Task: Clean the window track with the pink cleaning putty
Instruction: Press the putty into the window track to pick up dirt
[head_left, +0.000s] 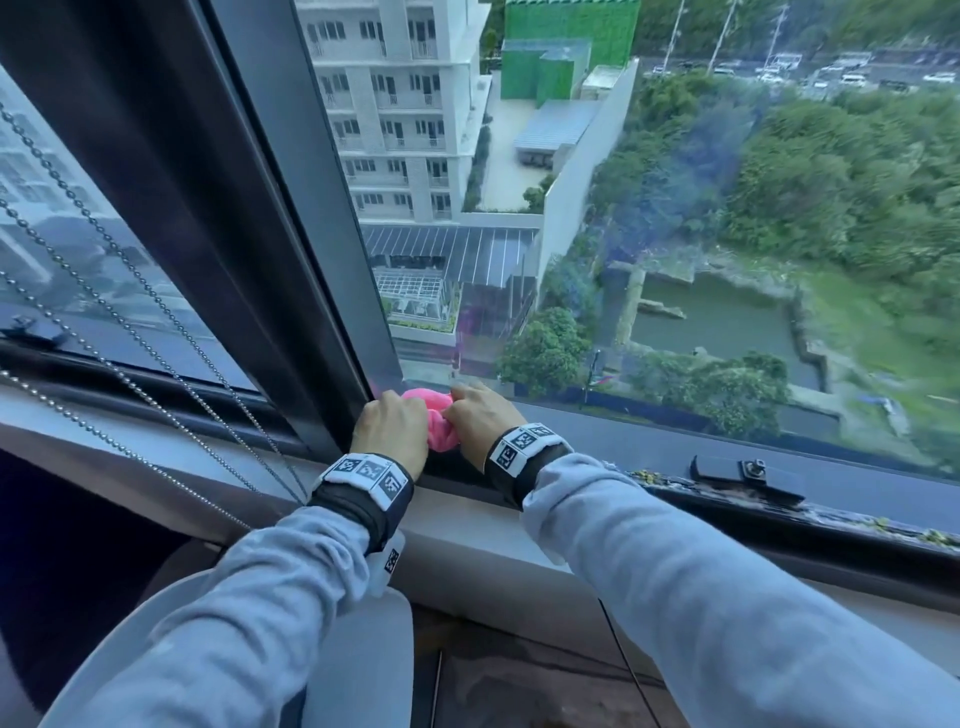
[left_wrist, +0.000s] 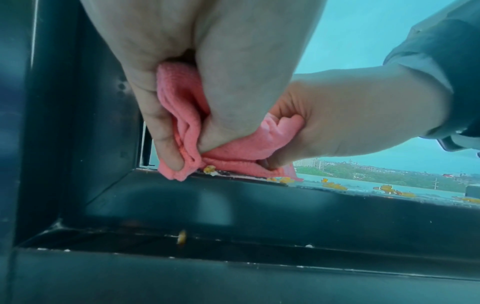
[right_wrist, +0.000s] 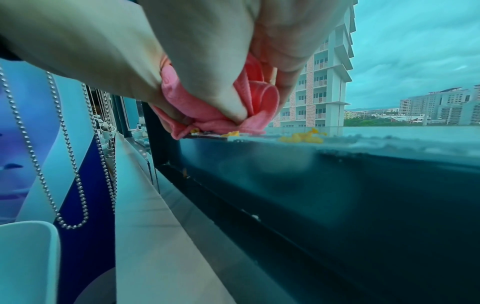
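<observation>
Pink, ribbed, cloth-like cleaning putty (head_left: 435, 422) is being pinched by left hand (head_left: 393, 428) and right hand (head_left: 480, 421), bunched into the dark metal window track (head_left: 675, 457) corner, apparently catching yellow crumbs (left_wrist: 335, 185) lying toward three o'clock.

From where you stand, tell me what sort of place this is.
Probably a high-floor room in an apartment or hotel tower. The window glass looks steeply down on rooftops and a neighbouring balconied high-rise, and bead blind chains hang beside the dark window frame.
</observation>
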